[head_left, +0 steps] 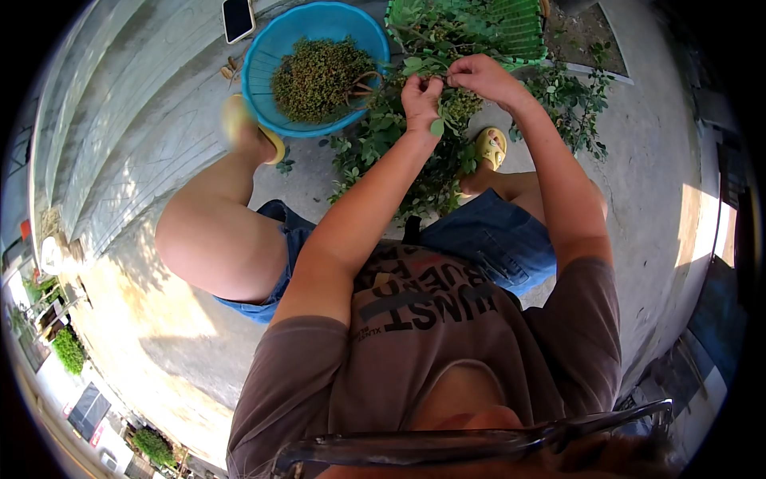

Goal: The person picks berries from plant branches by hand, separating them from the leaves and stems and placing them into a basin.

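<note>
My left hand is closed on a leafy branch with small green berries, which hangs down between my knees. Close beside it, my right hand has its thumb and fingers pinched together at the same branch; the exact bit between the fingertips is too small to make out. To the left of my hands stands a blue basin holding a heap of small green-brown berry clusters. A brown loop-shaped thing rests at the heap's right side. Beyond my hands, a green basket holds more leafy branches.
A phone lies on the pale step left of the basin. More leafy branches spread over the concrete floor at right. My feet, in yellow clogs, flank the branches. A soil patch lies behind.
</note>
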Tool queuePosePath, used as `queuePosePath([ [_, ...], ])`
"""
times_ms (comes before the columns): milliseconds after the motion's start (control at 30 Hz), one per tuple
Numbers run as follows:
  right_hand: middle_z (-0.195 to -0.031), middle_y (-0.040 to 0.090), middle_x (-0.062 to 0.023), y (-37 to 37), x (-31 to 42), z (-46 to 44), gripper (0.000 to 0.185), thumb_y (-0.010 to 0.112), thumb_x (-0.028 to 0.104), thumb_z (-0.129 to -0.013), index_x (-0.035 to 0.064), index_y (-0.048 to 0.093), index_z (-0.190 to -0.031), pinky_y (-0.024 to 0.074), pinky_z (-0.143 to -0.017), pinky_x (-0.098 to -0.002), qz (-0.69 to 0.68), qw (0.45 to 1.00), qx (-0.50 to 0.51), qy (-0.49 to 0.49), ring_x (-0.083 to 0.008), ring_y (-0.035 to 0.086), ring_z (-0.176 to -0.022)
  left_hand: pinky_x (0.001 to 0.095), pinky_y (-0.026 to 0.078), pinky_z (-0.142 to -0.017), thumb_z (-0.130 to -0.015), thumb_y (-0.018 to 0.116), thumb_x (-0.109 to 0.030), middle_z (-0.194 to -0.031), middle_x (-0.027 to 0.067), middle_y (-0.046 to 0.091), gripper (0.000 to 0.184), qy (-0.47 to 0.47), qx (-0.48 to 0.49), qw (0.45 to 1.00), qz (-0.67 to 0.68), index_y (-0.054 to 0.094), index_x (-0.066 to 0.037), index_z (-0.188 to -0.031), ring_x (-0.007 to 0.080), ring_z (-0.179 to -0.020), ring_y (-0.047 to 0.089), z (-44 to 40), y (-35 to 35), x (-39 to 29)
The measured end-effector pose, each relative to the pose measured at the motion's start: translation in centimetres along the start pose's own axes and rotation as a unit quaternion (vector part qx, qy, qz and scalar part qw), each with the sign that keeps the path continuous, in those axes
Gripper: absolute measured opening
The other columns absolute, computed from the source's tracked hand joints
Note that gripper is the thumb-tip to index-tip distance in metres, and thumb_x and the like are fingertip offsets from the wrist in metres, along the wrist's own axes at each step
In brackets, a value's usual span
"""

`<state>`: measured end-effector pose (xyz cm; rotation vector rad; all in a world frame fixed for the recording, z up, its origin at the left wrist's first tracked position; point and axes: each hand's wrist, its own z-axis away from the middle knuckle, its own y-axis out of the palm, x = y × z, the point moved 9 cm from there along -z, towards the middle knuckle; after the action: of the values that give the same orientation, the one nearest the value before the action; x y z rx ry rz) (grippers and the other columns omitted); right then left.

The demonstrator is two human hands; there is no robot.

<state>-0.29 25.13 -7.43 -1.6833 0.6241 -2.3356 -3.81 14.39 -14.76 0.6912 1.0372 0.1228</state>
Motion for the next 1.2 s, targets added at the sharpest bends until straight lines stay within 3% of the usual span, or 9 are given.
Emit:
queuePosePath([
  [100, -0.068, 0.061, -0.0023, -0.3, 0.9, 0.1, 0.018, 0.063, 0.017, -0.075, 0.0019, 0.067, -0.083, 0.0442, -0.058, -0.0276, -0.082, 0.996, -0.013, -0.023, -0.0109, 0.056, -0.064, 0.0284, 0.035, -0.052, -0.082, 0.057, -0.007, -0.071, 0.0003, 0.051, 0.007, -0.041, -0.057, 0.996, -0.055, 0.055, -0.002, -0.085, 0.0091, -0.061, 0.044, -0.5, -2.8, 1.3],
  [233, -0.076, 0.061, -0.0012, -2.4, 1.3, -0.2, 0.019, 0.061, 0.015, -0.079, 0.0003, 0.063, -0.091, 0.0443, -0.068, -0.025, -0.005, 1.0, -0.005, 0.001, -0.0087, 0.055, -0.073, 0.0288, 0.033, -0.048, -0.084, 0.058, -0.009, -0.071, -0.002, 0.048, 0.01, -0.15, -0.142, 0.978, -0.013, 0.049, -0.007, -0.08, 0.0105, -0.059, 0.043, 3.6, -3.7, 1.3],
  [400, -0.075, 0.064, -0.0063, -2.6, 1.5, -0.5, 0.019, 0.063, 0.02, -0.077, 0.0063, 0.065, -0.09, 0.0483, -0.067, -0.0301, 0.109, 0.989, -0.052, -0.085, -0.017, 0.062, -0.071, 0.0281, 0.041, -0.058, -0.083, 0.063, -0.011, -0.072, -0.0044, 0.049, 0.016, -0.18, -0.001, 0.983, 0.027, 0.05, -0.014, -0.075, 0.008, -0.069, 0.046, 6.1, -3.0, -0.4],
  [533, -0.085, 0.064, -0.0069, -2.2, 2.5, 0.2, 0.017, 0.06, 0.013, -0.081, 0.006, 0.063, -0.095, 0.0475, -0.07, -0.0295, 0.186, 0.977, -0.075, -0.071, -0.0159, 0.061, -0.077, 0.0346, 0.046, -0.069, -0.083, 0.062, -0.009, -0.084, 0.0009, 0.061, 0.005, -0.21, 0.08, 0.968, 0.111, 0.057, -0.011, -0.084, 0.0156, -0.08, 0.057, 8.7, -2.6, -3.7],
  [667, -0.092, 0.063, -0.0057, -2.8, 7.0, 2.2, 0.019, 0.057, 0.02, -0.087, 0.0054, 0.064, -0.097, 0.0456, -0.077, -0.0281, 0.127, 0.977, -0.128, -0.116, -0.015, 0.059, -0.085, 0.0359, 0.047, -0.072, -0.085, 0.06, -0.008, -0.089, 0.0057, 0.062, 0.006, -0.197, 0.151, 0.964, 0.091, 0.059, -0.007, -0.09, 0.0185, -0.085, 0.059, 9.3, -0.6, -5.6],
  [767, -0.093, 0.062, -0.0041, 0.0, 9.9, 4.1, 0.031, 0.058, 0.031, -0.087, 0.0041, 0.063, -0.1, 0.0466, -0.077, -0.0277, -0.038, 0.984, 0.012, -0.172, -0.0134, 0.058, -0.088, 0.0312, 0.048, -0.069, -0.084, 0.06, -0.006, -0.087, 0.006, 0.062, 0.008, -0.162, 0.174, 0.97, 0.044, 0.059, -0.005, -0.092, 0.0164, -0.08, 0.059, 9.5, 0.3, -6.9],
  [933, -0.097, 0.054, 0.0003, 2.3, 11.4, 5.2, 0.019, 0.066, 0.014, -0.081, 0.0019, 0.062, -0.095, 0.0402, -0.07, -0.0219, -0.091, 0.978, 0.054, -0.179, -0.0076, 0.05, -0.081, 0.026, 0.045, -0.063, -0.083, 0.061, -0.005, -0.081, 0.003, 0.059, 0.01, -0.102, 0.196, 0.974, -0.052, 0.059, -0.002, -0.092, 0.011, -0.069, 0.054, 9.2, 1.8, -8.9],
  [1000, -0.096, 0.054, 0.0008, 1.9, 10.5, 5.3, 0.014, 0.064, 0.011, -0.082, 0.0022, 0.062, -0.093, 0.0414, -0.073, -0.0222, -0.183, 0.976, 0.056, -0.107, -0.0074, 0.051, -0.083, 0.0265, 0.045, -0.064, -0.084, 0.059, -0.005, -0.08, 0.0022, 0.058, 0.008, -0.099, 0.184, 0.977, -0.045, 0.059, -0.003, -0.092, 0.0107, -0.07, 0.054, 9.3, 2.2, -9.4],
  [1200, -0.096, 0.054, 0.0012, 0.9, 11.3, 6.2, 0.01, 0.062, 0.008, -0.082, 0.0019, 0.061, -0.09, 0.0426, -0.08, -0.0243, -0.274, 0.951, 0.032, -0.14, -0.0083, 0.052, -0.088, 0.0303, 0.046, -0.066, -0.086, 0.054, -0.004, -0.079, 0.0033, 0.058, 0.004, -0.136, 0.163, 0.976, 0.052, 0.058, -0.004, -0.087, 0.0128, -0.071, 0.055, 8.7, 2.5, -9.4],
])
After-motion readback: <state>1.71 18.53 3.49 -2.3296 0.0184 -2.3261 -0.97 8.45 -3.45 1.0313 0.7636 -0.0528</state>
